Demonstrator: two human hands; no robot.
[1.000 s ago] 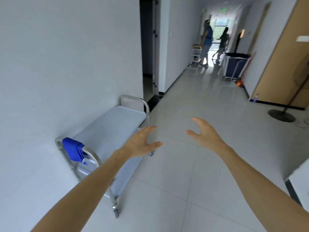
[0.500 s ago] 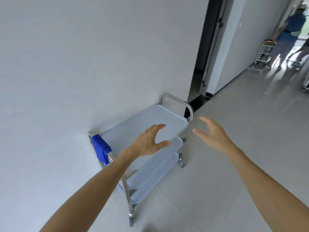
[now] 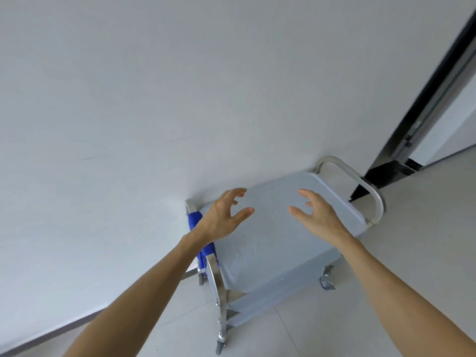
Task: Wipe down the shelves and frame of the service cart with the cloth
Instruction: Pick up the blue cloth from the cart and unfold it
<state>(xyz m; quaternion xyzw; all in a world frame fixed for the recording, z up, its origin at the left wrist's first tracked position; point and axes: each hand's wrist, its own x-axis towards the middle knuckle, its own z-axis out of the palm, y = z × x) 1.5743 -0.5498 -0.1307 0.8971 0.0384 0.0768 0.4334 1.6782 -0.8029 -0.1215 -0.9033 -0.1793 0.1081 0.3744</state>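
- The blue cloth [image 3: 201,237] hung over the near end rail of the service cart [image 3: 283,243], which stood against the white wall [image 3: 154,99].
- The left hand [image 3: 222,219] and right hand [image 3: 318,216] hovered over the top shelf, fingers spread wide, holding nothing.
- Risk, as I judged it: on its casters [image 3: 327,278], the cart could roll away under a hard wipe.

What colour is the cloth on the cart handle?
Bright blue cloth, draped over the handle; head view.
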